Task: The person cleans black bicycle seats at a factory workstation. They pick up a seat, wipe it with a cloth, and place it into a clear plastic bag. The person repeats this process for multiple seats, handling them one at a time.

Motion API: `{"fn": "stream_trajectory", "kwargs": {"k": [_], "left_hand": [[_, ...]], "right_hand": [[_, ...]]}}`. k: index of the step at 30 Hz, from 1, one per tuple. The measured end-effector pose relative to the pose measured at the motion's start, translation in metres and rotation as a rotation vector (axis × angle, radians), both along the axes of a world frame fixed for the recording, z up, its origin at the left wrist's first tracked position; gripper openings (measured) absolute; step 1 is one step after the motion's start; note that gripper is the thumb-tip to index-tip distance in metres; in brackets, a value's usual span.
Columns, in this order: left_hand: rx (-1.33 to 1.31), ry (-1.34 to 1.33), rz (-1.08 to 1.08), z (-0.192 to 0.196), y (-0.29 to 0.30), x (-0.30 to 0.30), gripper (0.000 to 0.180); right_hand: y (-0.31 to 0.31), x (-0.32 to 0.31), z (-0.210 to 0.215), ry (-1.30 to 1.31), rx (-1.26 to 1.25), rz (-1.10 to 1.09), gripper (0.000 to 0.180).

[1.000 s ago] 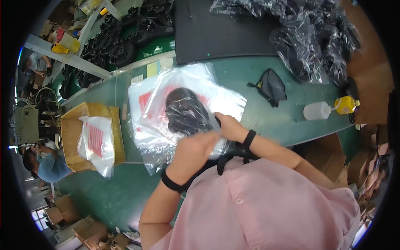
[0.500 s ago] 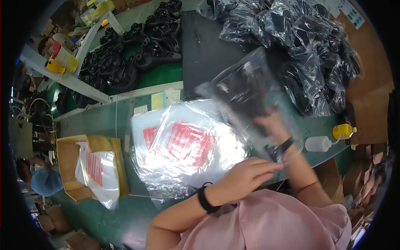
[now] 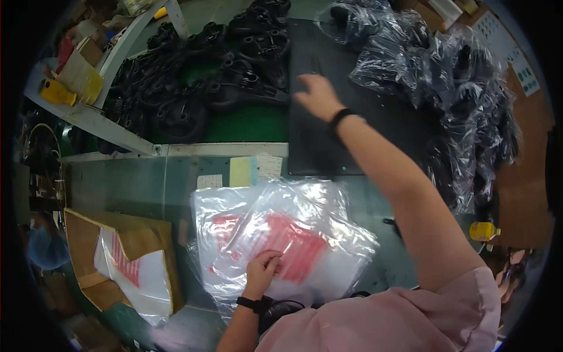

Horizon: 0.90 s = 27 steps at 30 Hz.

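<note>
A stack of clear plastic bags with red printing lies on the green table in front of me. My left hand rests on the top bag, its thumb and fingertips pinched together on the printed film. My right hand is stretched far forward over the left part of a black mat, fingers apart and holding nothing. Left of it, close to the fingers, lie several black moulded parts shaped like bicycle saddles. More such black parts, wrapped in clear plastic, are heaped at the mat's right side.
An open cardboard box holding more printed bags stands at the left. Paper notes lie behind the bag stack. A white metal frame crosses the far left, with a yellow-handled tool on it. A yellow bottle is at the right.
The bagged black part has left my right hand, which has swung forward and left over the mat. My left hand has moved left onto the bag stack. The view has shifted.
</note>
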<state>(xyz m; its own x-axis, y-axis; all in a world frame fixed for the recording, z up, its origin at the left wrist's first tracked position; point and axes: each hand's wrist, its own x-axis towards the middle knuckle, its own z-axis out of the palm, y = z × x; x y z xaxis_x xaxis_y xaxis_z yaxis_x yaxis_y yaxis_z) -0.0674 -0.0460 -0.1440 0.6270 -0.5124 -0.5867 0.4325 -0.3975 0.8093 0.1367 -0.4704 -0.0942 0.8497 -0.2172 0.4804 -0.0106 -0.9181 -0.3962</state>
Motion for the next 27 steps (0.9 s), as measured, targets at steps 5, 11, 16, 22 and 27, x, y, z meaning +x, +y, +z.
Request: {"fn": "stream_trajectory", "kwargs": {"k": [5,11,16,22,27], "left_hand": [[-0.052,0.154,0.071,-0.001,0.006,0.003,0.017],[-0.046,0.080,0.092,0.003,0.004,0.000,0.018],[-0.003,-0.211,-0.033,0.031,0.002,-0.008,0.020],[-0.141,-1.004,-0.402,0.153,-0.035,0.004,0.038],[-0.153,-1.309,-0.693,0.206,-0.096,-0.016,0.072]], "right_hand": [[0.082,0.082,-0.034,0.397,-0.290,-0.100,0.064],[0.068,0.092,-0.034,0.344,-0.347,-0.063,0.062],[0.086,0.055,-0.010,0.513,0.109,-0.100,0.070],[0.098,-0.099,0.052,0.636,2.140,0.458,0.052],[0.142,-0.245,0.074,0.465,2.442,0.469,0.060]]}}
